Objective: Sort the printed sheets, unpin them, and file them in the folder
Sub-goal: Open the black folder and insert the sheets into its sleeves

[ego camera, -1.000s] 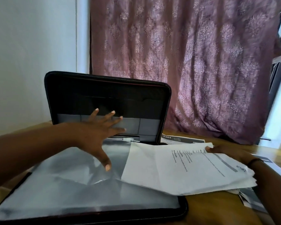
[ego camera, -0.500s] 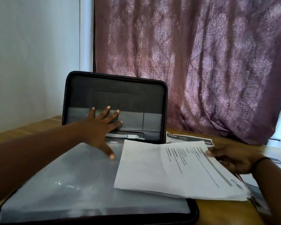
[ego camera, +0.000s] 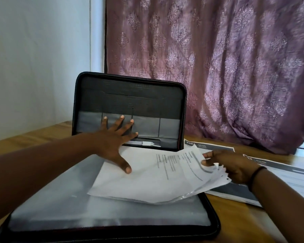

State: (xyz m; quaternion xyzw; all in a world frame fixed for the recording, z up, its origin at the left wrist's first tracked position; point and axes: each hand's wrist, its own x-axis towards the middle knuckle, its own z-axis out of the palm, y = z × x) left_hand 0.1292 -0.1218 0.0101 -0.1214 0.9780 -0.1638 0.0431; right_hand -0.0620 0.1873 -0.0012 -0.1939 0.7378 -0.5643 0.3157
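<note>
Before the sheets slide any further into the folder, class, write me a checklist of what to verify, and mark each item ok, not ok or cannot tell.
1. Folder open, lid upright: ok.
2. Left hand spread flat, thumb on the sheets: ok.
3. Right hand holding the sheets' right edge: ok.
4. Sheets squared into one neat stack: not ok, their right edges fan apart.
5. Sheets inside a plastic sleeve: cannot tell.
6. Pin removed from the sheets: cannot tell, none visible.

arms: bare, no sleeves | right wrist: thin dark band (ego camera: pixel 257 171) | fingernails: short, pale
</note>
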